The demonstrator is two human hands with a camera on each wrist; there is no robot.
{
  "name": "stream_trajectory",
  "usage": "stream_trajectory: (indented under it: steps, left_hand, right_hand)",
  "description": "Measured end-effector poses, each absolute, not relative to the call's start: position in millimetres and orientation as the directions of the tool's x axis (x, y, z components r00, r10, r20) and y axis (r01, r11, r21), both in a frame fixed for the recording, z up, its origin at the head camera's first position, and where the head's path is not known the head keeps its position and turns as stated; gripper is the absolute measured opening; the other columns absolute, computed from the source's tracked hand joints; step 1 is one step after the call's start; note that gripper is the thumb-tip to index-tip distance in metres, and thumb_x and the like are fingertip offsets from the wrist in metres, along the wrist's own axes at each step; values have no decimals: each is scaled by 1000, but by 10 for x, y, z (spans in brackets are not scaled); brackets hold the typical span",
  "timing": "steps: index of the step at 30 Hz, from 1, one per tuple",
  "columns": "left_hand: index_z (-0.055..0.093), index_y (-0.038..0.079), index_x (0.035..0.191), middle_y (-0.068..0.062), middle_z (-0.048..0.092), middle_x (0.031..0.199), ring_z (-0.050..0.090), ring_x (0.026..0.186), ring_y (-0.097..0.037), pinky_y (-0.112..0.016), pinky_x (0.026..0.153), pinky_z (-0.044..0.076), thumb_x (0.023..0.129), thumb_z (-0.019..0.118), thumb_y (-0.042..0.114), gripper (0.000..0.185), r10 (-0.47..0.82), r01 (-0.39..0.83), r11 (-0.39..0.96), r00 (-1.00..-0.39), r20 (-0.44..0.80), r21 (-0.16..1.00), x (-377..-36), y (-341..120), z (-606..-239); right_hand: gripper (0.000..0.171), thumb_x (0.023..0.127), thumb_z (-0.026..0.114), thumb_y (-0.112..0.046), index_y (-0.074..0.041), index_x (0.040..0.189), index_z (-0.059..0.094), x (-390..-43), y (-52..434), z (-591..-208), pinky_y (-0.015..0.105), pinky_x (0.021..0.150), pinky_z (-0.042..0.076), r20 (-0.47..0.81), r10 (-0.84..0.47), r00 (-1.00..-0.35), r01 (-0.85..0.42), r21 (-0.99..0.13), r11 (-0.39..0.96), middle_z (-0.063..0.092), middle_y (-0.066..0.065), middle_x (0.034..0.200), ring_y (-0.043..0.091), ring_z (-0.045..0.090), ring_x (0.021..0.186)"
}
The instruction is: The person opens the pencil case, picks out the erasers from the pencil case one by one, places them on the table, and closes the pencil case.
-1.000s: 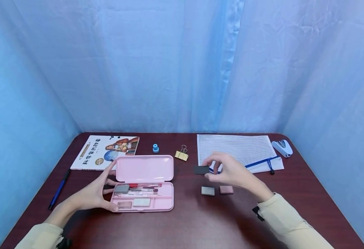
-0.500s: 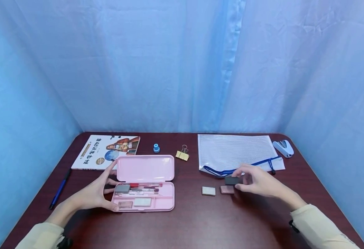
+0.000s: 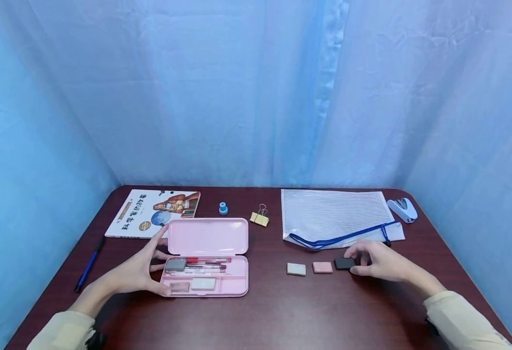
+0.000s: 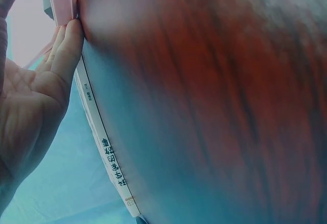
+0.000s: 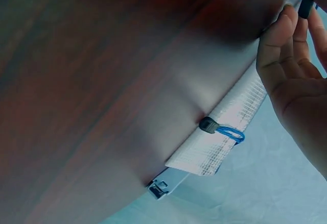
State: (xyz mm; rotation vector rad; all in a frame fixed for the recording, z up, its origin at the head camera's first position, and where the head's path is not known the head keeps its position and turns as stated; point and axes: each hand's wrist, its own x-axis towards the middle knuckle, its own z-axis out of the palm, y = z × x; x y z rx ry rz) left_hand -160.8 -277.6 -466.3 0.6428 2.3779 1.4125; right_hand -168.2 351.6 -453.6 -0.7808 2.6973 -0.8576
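An open pink pencil case [image 3: 207, 243] lies on the dark red table, with pens and several erasers in its tray. My left hand [image 3: 157, 267] holds its left end, thumb at the front corner and fingers at the lid; the left wrist view shows fingers [image 4: 64, 50] against the pink edge [image 4: 65, 2]. On the right, a beige eraser [image 3: 296, 269], a pink eraser [image 3: 322, 267] and a black eraser [image 3: 343, 264] lie in a row. My right hand [image 3: 356, 262] pinches the black eraser, which rests on the table. In the right wrist view it shows as a dark sliver [image 5: 305, 4] between the fingers.
A white mesh zip pouch [image 3: 339, 214] lies just behind the erasers, a stapler [image 3: 403, 209] at the far right. A yellow binder clip [image 3: 259, 218], a small blue object [image 3: 223, 209], a book [image 3: 155, 214] and a blue pen [image 3: 88, 265] lie to the left.
My right hand carried the black eraser from above the table's middle to the right and down, setting it beside the pink eraser. The left hand stayed on the case.
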Motion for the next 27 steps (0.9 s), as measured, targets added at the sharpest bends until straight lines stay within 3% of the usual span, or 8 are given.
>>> stream_trajectory:
  steps: [9,27]
  left_hand:
    - [-9,30,163,-20,26,150,54,124,-38,-39,96,55,69,96,17,141,517,223,421,-856,-30,879,-1606,-2779,-4655]
    - [-9,29,163,-20,27,148,54,124,-38,-40,97,55,70,95,16,141,524,218,415,-851,-37,883,-1609,-2765,-4641]
  right_hand:
    - [26,89,79,-19,-14,111,66,-1708,3518,-4550,24,60,48,-121,-564,-817,-389,-606,694,59,-2,91,7,54,69]
    - [38,89,80,-31,-11,117,64,-1716,3542,-4518,26,67,51,-158,-572,-805,-343,-662,666,59,4,97,11,58,78]
